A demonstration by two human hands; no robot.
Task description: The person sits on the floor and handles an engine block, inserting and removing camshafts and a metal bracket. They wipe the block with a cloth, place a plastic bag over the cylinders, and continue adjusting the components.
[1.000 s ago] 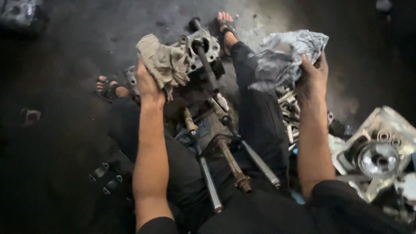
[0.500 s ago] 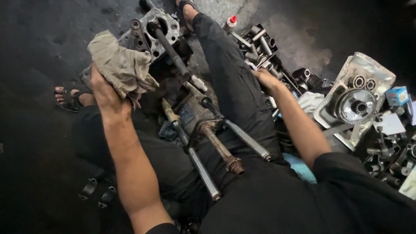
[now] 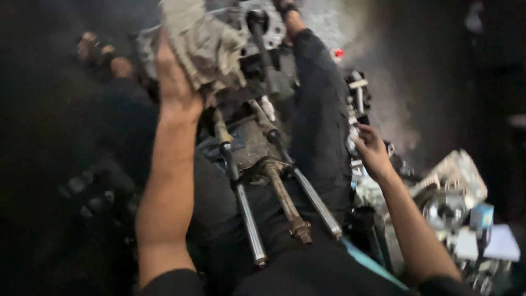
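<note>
I sit on a dark floor with a greasy engine case (image 3: 257, 33) between my legs; long metal studs (image 3: 249, 219) point from it toward me. My left hand (image 3: 175, 82) presses a dirty beige rag (image 3: 200, 44) against the top of the engine case. My right hand (image 3: 370, 148) reaches down to the right of my right leg, fingers among small metal parts (image 3: 359, 98) on the floor; whether it grips any of them is blurred.
A silver engine cover (image 3: 452, 186) with a round opening lies at the right among scattered parts. A small blue box (image 3: 481, 215) and white paper (image 3: 501, 244) sit beside it. My sandalled feet (image 3: 101, 52) flank the engine. A red-capped object (image 3: 338, 53) stands farther back.
My right hand put down the grey cloth it held up and dropped to the parts on the floor beside my leg. My left hand kept the rag on the engine.
</note>
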